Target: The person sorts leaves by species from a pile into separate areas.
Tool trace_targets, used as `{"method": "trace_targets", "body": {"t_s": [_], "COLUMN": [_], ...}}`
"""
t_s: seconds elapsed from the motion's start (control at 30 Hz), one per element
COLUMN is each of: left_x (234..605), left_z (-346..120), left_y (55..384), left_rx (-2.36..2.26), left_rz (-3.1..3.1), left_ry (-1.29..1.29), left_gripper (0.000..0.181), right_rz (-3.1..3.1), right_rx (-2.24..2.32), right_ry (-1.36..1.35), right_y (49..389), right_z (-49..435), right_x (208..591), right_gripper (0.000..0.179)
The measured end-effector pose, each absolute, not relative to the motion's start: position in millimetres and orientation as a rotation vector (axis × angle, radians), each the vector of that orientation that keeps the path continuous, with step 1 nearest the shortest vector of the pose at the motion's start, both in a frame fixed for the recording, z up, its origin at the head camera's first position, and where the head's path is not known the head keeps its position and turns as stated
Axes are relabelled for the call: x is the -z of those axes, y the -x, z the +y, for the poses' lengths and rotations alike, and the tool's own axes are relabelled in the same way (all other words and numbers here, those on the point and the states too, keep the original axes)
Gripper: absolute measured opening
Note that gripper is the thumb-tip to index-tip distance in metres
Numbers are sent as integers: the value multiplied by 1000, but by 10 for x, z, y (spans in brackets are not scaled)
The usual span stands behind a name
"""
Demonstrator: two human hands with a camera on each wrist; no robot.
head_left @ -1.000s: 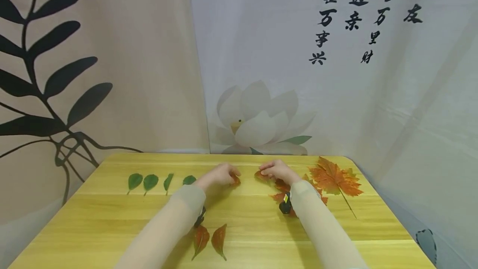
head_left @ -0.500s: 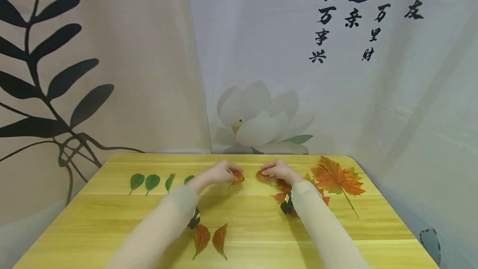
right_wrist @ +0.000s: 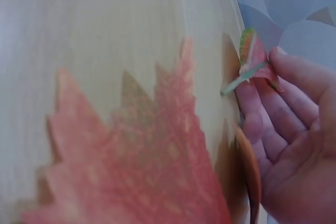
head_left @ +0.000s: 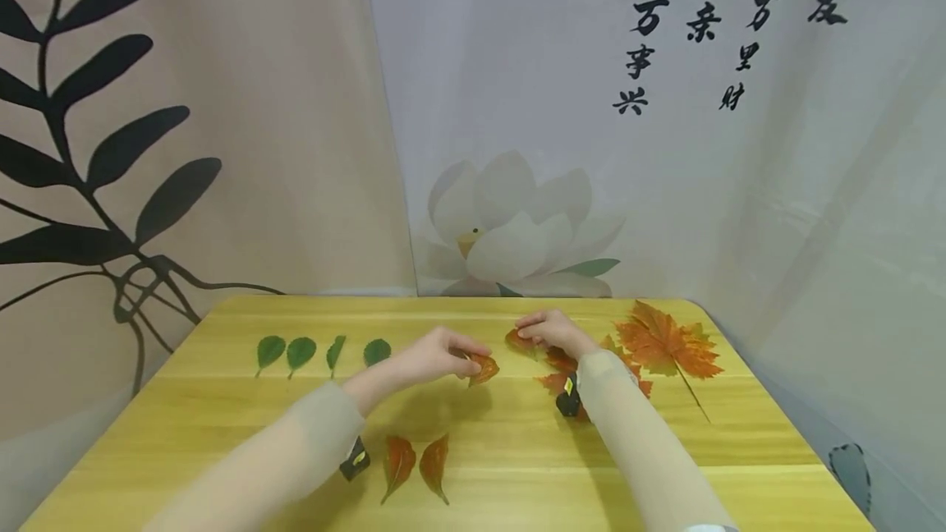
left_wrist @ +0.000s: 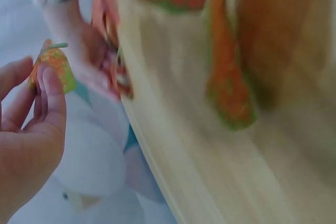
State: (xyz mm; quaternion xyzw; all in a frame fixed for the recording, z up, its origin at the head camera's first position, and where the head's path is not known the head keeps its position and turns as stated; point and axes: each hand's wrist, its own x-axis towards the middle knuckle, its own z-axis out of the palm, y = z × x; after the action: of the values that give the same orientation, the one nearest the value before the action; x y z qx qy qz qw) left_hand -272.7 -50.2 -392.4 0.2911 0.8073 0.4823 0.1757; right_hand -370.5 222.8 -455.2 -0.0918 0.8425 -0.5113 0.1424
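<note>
My left hand point(head_left: 439, 355) pinches a small orange-red leaf point(head_left: 484, 369) between thumb and fingers, held over the middle of the table with a shadow beneath. In the left wrist view, this leaf point(left_wrist: 60, 69) shows green edges and a short stem. Toward the back of the table, my right hand point(head_left: 556, 333) pinches another small red leaf point(head_left: 519, 342). The right wrist view shows that leaf point(right_wrist: 251, 51) folded, its pale green stem pointing toward the tabletop. Jagged orange leaves point(head_left: 554, 384) lie under the right wrist, partly hidden by the sleeve.
Several green leaves point(head_left: 301, 353) lie in a row at the back left of the wooden table point(head_left: 185, 433). Two red leaves point(head_left: 399, 462) point(head_left: 434, 466) lie side by side near the front. A large orange maple leaf point(head_left: 665, 343) spreads at the back right. A printed curtain point(head_left: 296, 105) hangs behind.
My left hand has moved slightly right with its leaf, which shows more now, and the left forearm has swung outward, uncovering a green leaf. My right hand stays nearly in place.
</note>
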Motion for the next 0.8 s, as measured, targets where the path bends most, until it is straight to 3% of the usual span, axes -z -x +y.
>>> {"method": "trace_targets", "body": {"t_s": [0.57, 0.8], "left_x": [4107, 4211], "left_z": [-340, -279], "left_y": [2039, 1904], "left_rx": [-1414, -1150], "left_rz": [2153, 2397], "left_ry": [-817, -973], "left_gripper": [18, 16], "right_rz": [2413, 2385], "right_rx": [1469, 1471], "right_ry": [274, 292], "right_y": [3741, 3708], "right_z": [2223, 2212], "right_x": [4528, 4499], "right_gripper": [33, 35]}}
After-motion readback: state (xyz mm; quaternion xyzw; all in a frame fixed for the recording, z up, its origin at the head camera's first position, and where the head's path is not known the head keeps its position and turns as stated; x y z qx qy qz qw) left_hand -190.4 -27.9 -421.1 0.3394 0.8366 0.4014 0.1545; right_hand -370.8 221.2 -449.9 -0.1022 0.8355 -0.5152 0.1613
